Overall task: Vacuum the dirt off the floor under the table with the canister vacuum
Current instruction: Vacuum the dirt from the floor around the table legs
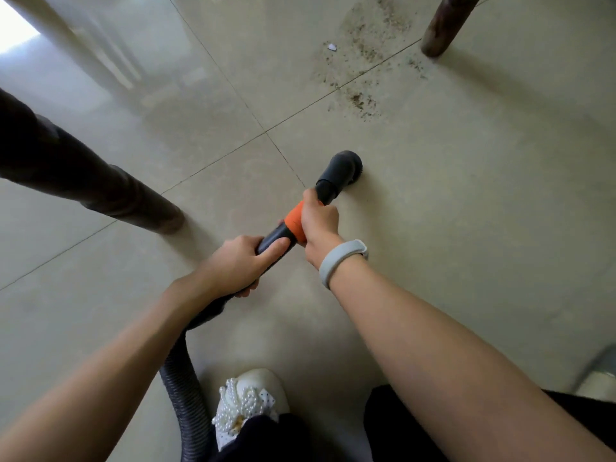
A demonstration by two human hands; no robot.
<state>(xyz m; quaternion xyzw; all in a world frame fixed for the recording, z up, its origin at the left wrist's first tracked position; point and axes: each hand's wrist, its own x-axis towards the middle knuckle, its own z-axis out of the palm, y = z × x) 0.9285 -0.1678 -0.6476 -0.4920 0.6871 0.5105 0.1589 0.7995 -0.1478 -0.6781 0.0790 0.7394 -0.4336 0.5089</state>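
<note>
Both of my hands hold the black vacuum wand (276, 236), which has an orange collar (295, 221). My left hand (238, 261) grips the wand behind the collar. My right hand (318, 223), with a grey wristband, grips at the collar and just ahead of it. The round black nozzle (343, 168) rests on the pale tiled floor (466, 228). Brown dirt (363, 51) is scattered farther ahead, up and to the right of the nozzle, with a smaller patch of dirt (361, 103) closer. A white scrap (331, 47) lies among it.
A dark table leg (110, 191) slants in from the left; another table leg (443, 28) stands at the top right beside the dirt. The ribbed grey hose (181, 388) runs down past my white beaded shoe (248, 401). A pale object (600, 375) shows at the right edge.
</note>
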